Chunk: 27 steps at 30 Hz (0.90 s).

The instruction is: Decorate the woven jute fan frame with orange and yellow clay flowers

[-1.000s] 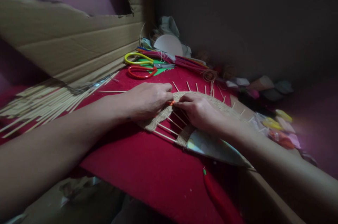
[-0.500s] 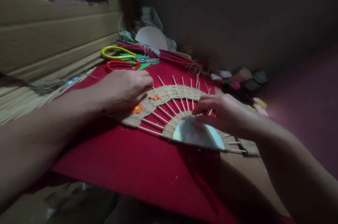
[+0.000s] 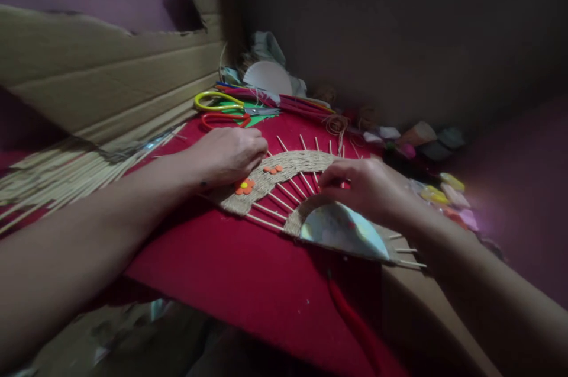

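A woven fan (image 3: 298, 160) lies on red cloth, its twine bands threaded over thin sticks. An orange flower with a yellow centre (image 3: 244, 186) and small orange pieces (image 3: 273, 169) sit on the outer band. A pale printed half-circle (image 3: 341, 229) covers the fan's base. My left hand (image 3: 237, 155) is closed at the fan's upper left edge, its curled fingertips hidden. Over the sticks right of the middle, my right hand (image 3: 364, 184) has thumb and fingers drawn together in a pinch. Whatever lies between them is too small or hidden to make out.
Scissors with yellow and red handles (image 3: 226, 109) lie behind my left hand. Loose sticks (image 3: 84, 176) run along the left by a cardboard wall (image 3: 119, 78). A white folding fan (image 3: 268, 77) and twine (image 3: 337, 124) are at the back. Colourful packets (image 3: 452, 190) are at right.
The view has shifted, so the scene sits slightly lower and further right. My right hand has moved left over the fan, its fingers closer together. My left hand stays at the fan's edge.
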Available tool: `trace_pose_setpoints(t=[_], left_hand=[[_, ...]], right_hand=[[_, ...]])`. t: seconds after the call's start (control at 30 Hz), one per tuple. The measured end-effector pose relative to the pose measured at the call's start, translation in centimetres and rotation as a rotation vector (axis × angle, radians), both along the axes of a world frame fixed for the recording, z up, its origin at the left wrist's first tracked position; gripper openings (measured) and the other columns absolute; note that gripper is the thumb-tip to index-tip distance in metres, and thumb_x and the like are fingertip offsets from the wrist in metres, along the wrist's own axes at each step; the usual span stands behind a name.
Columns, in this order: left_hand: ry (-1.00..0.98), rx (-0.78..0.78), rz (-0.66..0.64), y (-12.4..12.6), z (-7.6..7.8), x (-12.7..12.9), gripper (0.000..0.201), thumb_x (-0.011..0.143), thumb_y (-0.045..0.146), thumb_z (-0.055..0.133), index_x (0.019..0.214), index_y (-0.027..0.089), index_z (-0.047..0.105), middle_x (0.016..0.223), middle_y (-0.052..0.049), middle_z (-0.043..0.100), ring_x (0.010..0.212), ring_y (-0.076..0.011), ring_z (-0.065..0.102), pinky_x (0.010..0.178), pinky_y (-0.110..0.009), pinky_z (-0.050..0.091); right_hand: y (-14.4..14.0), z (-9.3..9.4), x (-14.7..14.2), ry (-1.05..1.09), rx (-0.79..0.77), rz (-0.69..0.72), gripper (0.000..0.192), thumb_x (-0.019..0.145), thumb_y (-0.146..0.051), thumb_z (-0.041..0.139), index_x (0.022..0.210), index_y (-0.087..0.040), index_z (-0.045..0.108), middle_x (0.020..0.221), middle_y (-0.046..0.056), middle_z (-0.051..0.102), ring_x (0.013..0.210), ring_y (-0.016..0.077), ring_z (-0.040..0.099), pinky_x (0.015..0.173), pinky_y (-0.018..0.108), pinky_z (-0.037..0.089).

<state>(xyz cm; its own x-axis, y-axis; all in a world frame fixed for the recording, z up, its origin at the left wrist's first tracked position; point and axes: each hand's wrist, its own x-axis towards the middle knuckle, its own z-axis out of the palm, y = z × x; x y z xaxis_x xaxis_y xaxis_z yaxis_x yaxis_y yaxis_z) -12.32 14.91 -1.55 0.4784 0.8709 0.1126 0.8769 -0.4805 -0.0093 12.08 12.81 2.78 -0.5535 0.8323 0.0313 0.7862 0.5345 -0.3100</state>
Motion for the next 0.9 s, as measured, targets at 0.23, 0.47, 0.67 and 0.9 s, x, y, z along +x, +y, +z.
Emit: trace_pose_setpoints(t=[0.23,0.47,0.67,0.9], left_hand=[[0.092,0.062,0.033,-0.2,0.2,0.1,0.030,0.091,0.031,0.037,0.095,0.017,0.063,0.091,-0.008,0.061,0.073,-0.0185,0.058,0.051,-0.027,0.030],[0.075,0.089,0.036,-0.3,0.3,0.0,0.024,0.088,0.026,0.044,0.095,0.015,0.064,0.090,-0.010,0.061,0.069,-0.0191,0.058,0.051,-0.028,0.031],[0.089,0.066,0.040,-0.5,0.7,0.1,0.023,0.089,0.026,0.043,0.095,0.014,0.062,0.092,-0.011,0.061,0.070,-0.0195,0.058,0.048,-0.028,0.027],[0.087,0.070,0.033,-0.6,0.9,0.0,0.024,0.090,0.025,0.041,0.094,0.014,0.062,0.092,-0.012,0.062,0.068,-0.0191,0.057,0.049,-0.028,0.029]], right_hand=[[4.7,-2.3,-5.3,0.296,-0.134,0.107,0.011,0.069,-0.008,0.062,0.076,-0.015,0.067,0.067,0.000,0.066,0.063,0.0121,0.060,0.059,0.024,0.044],[7.1,-3.5,-6.6,0.189,-0.024,0.159,0.012,0.069,-0.007,0.064,0.074,-0.015,0.071,0.071,0.002,0.068,0.067,0.0135,0.059,0.064,0.025,0.044],[7.2,-3.7,-6.5,0.166,-0.012,0.230,0.015,0.073,-0.007,0.062,0.075,-0.018,0.073,0.075,0.001,0.066,0.069,0.0119,0.059,0.066,0.024,0.044],[6.7,-3.8,-6.4,0.059,0.072,0.293,0.021,0.080,-0.008,0.057,0.082,-0.019,0.074,0.079,0.003,0.064,0.072,0.0122,0.058,0.070,0.025,0.045]])
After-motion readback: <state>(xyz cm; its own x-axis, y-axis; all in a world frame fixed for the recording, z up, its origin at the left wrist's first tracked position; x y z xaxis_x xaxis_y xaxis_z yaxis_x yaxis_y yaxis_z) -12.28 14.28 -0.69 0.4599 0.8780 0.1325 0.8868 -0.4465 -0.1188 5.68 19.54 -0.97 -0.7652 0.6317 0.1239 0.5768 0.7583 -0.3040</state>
